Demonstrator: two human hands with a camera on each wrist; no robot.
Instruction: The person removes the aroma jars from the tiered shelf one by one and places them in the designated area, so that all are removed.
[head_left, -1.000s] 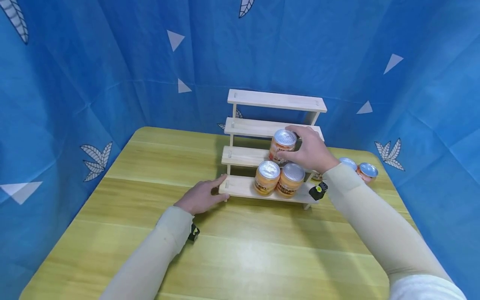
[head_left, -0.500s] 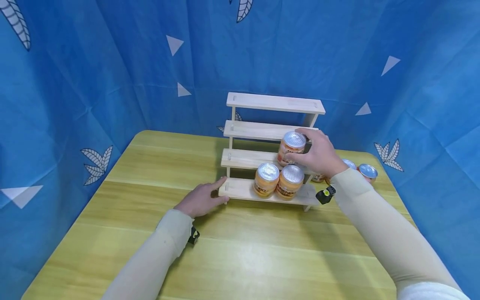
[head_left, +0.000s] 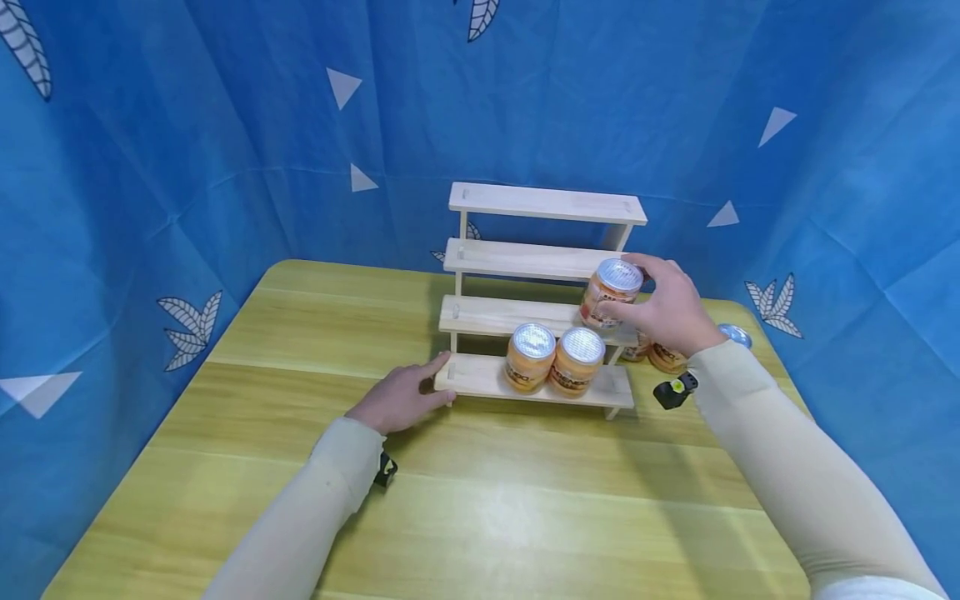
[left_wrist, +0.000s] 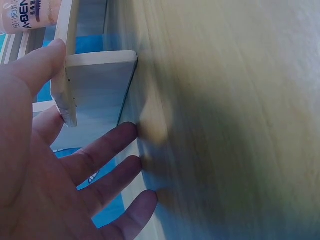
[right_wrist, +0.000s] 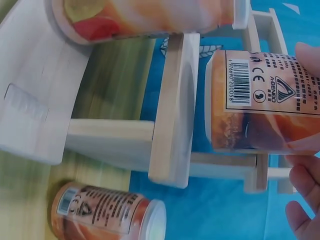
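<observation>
A four-tier wooden step shelf [head_left: 487, 317] stands near the back of the table. My left hand [head_left: 400, 397] pinches the left end of its lowest board between thumb and forefinger; the left wrist view shows the other three fingers [left_wrist: 112, 172] spread. My right hand [head_left: 667, 308] grips an orange can [head_left: 600, 302] with a silver lid, thumb at the front and fingers behind. The can is upright over the right end of the second board; in the right wrist view a gap shows between its base and that board. Two similar cans, one left [head_left: 528, 367] and one right [head_left: 576, 367], sit side by side on the lowest board.
More orange cans stand on the table to the right of the shelf, one [head_left: 636, 346] by its right leg and another [head_left: 666, 358] partly behind my right wrist. Farther right, a silver lid [head_left: 735, 335] shows above the sleeve. A blue curtain [head_left: 585, 100] hangs behind the table.
My right hand has carried the can rightwards along the second board, from about its middle to its right end. The left hand keeps its place on the shelf.
</observation>
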